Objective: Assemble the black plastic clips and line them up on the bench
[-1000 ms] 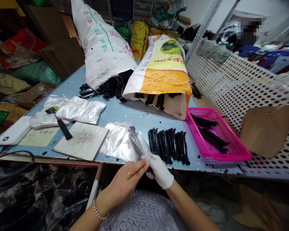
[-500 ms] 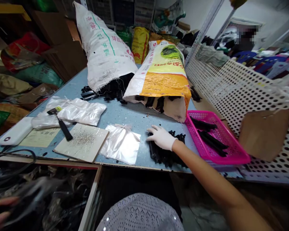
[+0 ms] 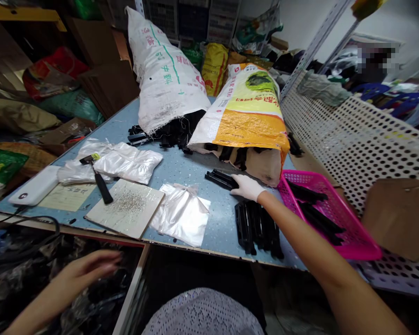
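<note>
My right hand (image 3: 248, 187), in a white glove, is closed on the right end of a pair of long black plastic parts (image 3: 220, 179) at the middle of the blue table. Just nearer the front edge, several similar black parts (image 3: 257, 228) lie side by side in a row. My left hand (image 3: 96, 266) is bare and slightly blurred, its fingers stretched out with nothing seen in them. It hovers over an open drawer or bin of black items in clear plastic (image 3: 87, 302). A stack of clear plastic bags (image 3: 183, 214) lies between my hands on the table.
A pink basket (image 3: 365, 249) with black parts stands at right, beside a perforated white panel (image 3: 335, 121). A white sack (image 3: 171, 79) and a yellow-orange sack (image 3: 251, 121) spill black parts at the back. A black-handled tool (image 3: 102, 184) rests near a square board (image 3: 125, 209).
My right hand has moved from the front row to the black pair farther back. My left hand has come rightward from the lower left corner, where dark plastic was beside it.
</note>
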{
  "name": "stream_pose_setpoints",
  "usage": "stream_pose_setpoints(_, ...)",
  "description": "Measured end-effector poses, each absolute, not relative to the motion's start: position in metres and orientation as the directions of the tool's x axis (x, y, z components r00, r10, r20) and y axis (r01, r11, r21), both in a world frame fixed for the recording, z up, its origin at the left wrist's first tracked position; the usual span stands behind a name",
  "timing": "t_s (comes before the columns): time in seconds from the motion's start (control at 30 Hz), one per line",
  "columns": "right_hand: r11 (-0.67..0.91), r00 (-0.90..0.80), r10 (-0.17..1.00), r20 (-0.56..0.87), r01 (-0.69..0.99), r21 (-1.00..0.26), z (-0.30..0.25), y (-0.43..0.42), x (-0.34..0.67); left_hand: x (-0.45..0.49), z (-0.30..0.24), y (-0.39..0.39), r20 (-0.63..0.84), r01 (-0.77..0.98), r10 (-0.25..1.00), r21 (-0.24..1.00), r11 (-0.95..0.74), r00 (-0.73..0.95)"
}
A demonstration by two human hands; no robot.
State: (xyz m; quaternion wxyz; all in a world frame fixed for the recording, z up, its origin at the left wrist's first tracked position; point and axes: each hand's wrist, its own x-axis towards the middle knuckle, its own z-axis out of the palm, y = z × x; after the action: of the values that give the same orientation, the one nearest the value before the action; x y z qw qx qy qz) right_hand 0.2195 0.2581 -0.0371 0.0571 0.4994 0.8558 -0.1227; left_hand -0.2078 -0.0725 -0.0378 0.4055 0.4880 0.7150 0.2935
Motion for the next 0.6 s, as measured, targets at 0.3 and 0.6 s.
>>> stream_pose_setpoints(0.3, 0.185, -0.374, 0.905, -0.200, 0.773, -0.607, -0.002, 0.196, 0.212, -0.013, -0.086, 0.065, 0.142, 0.692, 0.986, 0.721, -0.041, -0.090)
stream_pose_setpoints(0.6, -0.788, -0.596, 0.562, -0.574, -0.174, -0.591, -0.036, 0.046, 0.204, -0.050, -0.105, 0.069, 0.114, 0.603, 0.991, 0.796, -0.052, -0.066)
